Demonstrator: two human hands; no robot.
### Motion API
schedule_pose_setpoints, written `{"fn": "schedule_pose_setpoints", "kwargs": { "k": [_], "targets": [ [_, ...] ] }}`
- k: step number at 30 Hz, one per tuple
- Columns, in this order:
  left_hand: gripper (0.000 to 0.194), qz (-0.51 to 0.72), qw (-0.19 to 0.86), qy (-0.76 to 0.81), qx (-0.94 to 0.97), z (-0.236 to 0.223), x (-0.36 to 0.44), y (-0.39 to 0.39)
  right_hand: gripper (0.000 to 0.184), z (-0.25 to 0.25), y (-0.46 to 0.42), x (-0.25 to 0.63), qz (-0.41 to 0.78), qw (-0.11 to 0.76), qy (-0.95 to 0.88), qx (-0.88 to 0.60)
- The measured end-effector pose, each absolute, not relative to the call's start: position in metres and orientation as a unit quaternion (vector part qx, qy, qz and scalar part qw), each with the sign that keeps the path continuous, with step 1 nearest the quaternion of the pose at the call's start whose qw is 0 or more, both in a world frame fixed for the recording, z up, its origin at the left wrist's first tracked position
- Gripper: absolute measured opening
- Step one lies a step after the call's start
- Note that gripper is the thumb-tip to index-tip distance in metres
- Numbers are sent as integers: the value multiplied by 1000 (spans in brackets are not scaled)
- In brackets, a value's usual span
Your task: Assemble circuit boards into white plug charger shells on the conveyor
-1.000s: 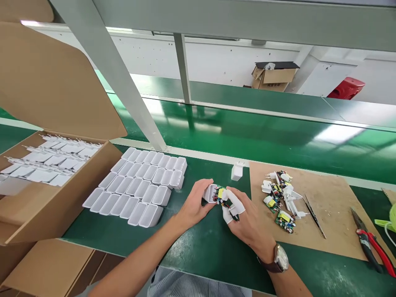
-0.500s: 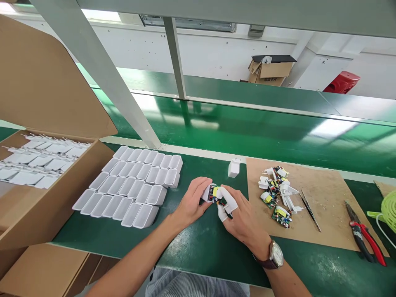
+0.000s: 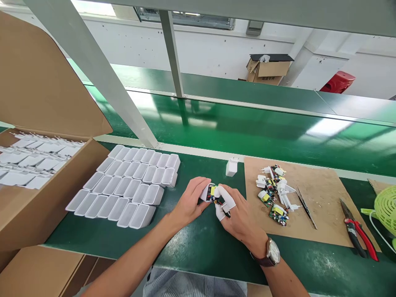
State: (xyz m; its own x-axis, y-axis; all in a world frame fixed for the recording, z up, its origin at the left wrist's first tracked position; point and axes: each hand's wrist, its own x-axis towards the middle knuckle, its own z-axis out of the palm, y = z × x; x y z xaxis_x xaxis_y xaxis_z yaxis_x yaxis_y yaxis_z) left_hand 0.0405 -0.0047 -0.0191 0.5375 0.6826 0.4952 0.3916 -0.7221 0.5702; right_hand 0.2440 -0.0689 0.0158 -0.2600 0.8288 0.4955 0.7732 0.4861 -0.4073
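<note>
My left hand [image 3: 192,201] is closed around a white plastic charger housing [image 3: 204,194], its open end facing right. My right hand [image 3: 239,212], with white finger cots on its fingers, grips a circuit board [image 3: 213,193] with a yellow transformer on it. The board's left end sits at the mouth of the housing; how far it reaches inside is hidden. A single white charger [image 3: 232,167] with prongs stands beyond the hands. To the left, rows of open white housings [image 3: 123,185] cover the green bench [image 3: 188,243].
On a brown cardboard sheet [image 3: 321,194] lie several circuit boards [image 3: 279,214], white plastic pieces [image 3: 285,194], tweezers [image 3: 306,208] and red-black pliers [image 3: 359,233]. A light-green fan [image 3: 386,208] stands far right. An open carton [image 3: 62,194] with white parts is left. A grey post [image 3: 102,78] rises behind the housings.
The whole view has shifted slightly leftward. Both hands keep the same hold, and the board and housing look almost unchanged relative to each other.
</note>
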Motion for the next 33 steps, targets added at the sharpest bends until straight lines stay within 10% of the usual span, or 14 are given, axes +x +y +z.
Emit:
{"fn": "schedule_pose_setpoints", "kwargs": {
  "k": [33],
  "targets": [
    [63,365,205,320,850,-16,42,-7,68,18,-70,245,31,325,-791,-517]
  ]
}}
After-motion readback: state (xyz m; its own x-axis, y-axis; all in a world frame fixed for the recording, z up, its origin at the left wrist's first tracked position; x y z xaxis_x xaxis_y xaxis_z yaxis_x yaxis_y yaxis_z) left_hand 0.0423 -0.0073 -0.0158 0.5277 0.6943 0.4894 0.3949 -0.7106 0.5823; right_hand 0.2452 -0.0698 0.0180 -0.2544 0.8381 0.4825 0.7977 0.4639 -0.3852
